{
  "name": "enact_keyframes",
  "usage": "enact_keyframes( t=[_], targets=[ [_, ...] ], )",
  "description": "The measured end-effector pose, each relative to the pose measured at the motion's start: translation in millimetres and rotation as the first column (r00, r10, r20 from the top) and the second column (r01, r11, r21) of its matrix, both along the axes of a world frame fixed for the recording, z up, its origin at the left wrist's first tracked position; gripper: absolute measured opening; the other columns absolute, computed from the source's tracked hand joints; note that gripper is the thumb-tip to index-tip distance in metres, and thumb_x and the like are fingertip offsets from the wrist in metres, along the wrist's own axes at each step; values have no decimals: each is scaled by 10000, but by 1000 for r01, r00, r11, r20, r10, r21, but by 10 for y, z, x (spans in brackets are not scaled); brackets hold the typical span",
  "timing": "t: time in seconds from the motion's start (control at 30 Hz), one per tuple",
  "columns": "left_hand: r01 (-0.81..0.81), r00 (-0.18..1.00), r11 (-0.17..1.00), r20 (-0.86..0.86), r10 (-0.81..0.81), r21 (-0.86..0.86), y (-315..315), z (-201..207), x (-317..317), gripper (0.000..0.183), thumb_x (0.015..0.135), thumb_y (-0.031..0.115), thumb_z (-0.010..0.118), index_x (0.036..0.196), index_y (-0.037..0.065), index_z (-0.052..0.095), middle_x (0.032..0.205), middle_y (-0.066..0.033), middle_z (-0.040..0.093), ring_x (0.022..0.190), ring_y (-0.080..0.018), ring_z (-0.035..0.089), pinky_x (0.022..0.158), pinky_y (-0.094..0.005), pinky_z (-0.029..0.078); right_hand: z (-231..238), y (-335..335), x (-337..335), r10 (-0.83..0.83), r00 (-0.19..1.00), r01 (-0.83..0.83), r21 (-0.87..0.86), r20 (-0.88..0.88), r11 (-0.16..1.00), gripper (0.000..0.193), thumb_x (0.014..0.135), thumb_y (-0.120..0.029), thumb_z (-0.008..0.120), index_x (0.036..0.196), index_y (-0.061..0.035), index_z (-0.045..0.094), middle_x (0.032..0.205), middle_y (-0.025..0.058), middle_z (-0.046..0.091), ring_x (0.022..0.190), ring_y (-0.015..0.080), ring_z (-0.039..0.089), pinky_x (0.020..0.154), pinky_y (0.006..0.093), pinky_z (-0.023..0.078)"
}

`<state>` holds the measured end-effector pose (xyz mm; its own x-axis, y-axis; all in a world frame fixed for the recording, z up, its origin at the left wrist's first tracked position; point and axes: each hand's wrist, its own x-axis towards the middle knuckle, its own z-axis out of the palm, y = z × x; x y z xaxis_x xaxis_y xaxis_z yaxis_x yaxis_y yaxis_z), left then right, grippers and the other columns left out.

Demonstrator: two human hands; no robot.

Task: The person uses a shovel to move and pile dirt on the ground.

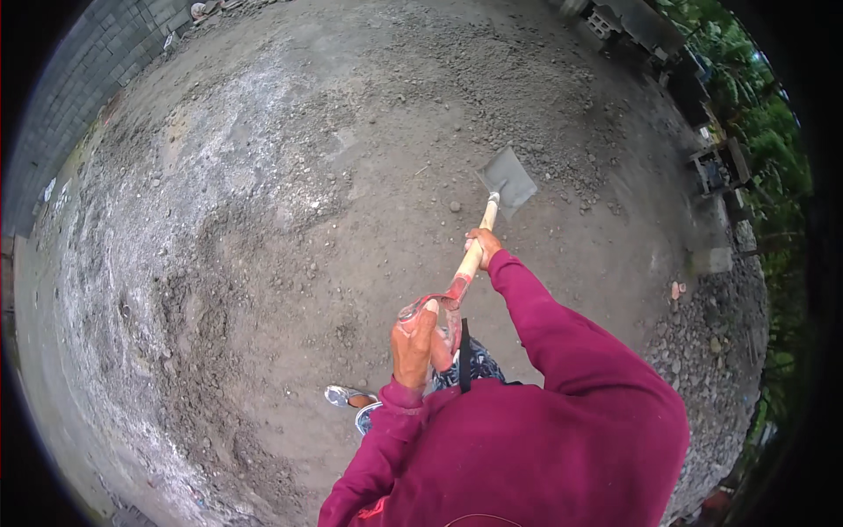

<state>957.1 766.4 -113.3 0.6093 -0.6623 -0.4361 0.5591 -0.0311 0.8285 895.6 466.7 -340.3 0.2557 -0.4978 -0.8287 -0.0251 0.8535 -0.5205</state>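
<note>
A shovel with a pale wooden shaft (471, 262) slants away from my body toward the far right. Its flat grey blade (509, 179) lies at the gravelly ground, and I see no load heaped on it. My left hand (413, 347) is wrapped round the red D-shaped grip (452, 299) at the near end, close to my waist. Farther along, my right hand (483, 244) is closed round the wooden shaft, a short way behind the blade's socket. Both forearms are in dark red sleeves.
Loose gravel (536, 97) spreads beyond the blade. A low, lumpy bank of dirt (202, 307) lies to my left. A grey block wall (79, 88) stands far left. Concrete blocks (713, 260) and greenery (755, 97) line the right, with a stone heap (711, 351) nearer. My shoe (347, 396) shows below.
</note>
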Motion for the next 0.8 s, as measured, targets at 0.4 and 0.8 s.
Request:
enact_keyframes(
  t=[0.4,0.8],
  targets=[
    [-799,316,310,-79,946,516,4127,-367,-1597,395,913,339,570,668,29,561,526,-48,509,429,-163,511,418,-294,439,-1060,5534,66,832,540,-717,448,-127,534,325,712,-98,667,953,35,494,699,133,543,594,280,599,519,414,534],
    [-891,-232,-95,-267,935,444,5132,-1904,-1826,445,912,432,538,1047,8,546,535,3,472,433,-135,475,415,-317,447,-2205,7667,843,977,25,-971,227,-209,73,441,743,-159,662,1076,51,464,639,141,521,464,251,554,393,379,471]
  ],
)
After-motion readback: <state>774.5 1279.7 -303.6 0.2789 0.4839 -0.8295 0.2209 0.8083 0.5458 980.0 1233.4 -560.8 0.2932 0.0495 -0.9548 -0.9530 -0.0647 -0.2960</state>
